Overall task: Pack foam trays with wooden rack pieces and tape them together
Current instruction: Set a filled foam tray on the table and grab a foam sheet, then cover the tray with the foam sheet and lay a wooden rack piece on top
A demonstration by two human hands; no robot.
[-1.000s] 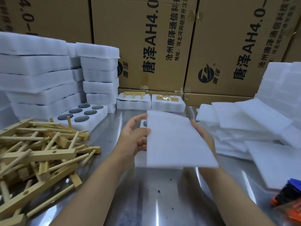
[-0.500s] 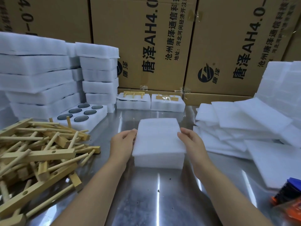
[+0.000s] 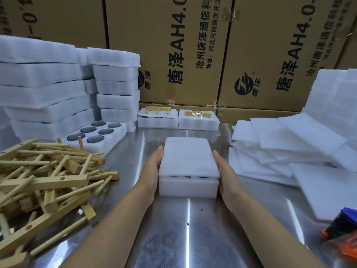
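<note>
Hands, pair: left hand (image 3: 152,168) and right hand (image 3: 225,172) lie flat against the left and right sides of a white foam tray (image 3: 188,187). Their fingers (image 3: 159,152) are straight and together, palms facing each other, with nothing gripped or pinched.

Foam tray: sits on the steel tabletop (image 3: 173,233) between the hands, capped by a thin foam sheet (image 3: 188,157). The near edge of the sheet lifts slightly. Dark shapes show in the gap; what they are cannot be told.

Left of the left hand: heap of wooden rack pieces (image 3: 44,178), drilled bars and round pegs lying across one another.

Beyond that heap: six-hole tray (image 3: 96,132) with round dark recesses, backed by tall foam tray stacks (image 3: 42,89).

Beyond the hands, well apart: two packed trays (image 3: 157,120) side by side, each with a wooden piece on top, the right one under clear tape.

Right of the right hand: fanned pile of loose foam sheets (image 3: 289,144).

Near right corner: blurred orange, black and blue object (image 3: 342,229), unidentified.

Rear: printed cardboard cartons (image 3: 173,55).
</note>
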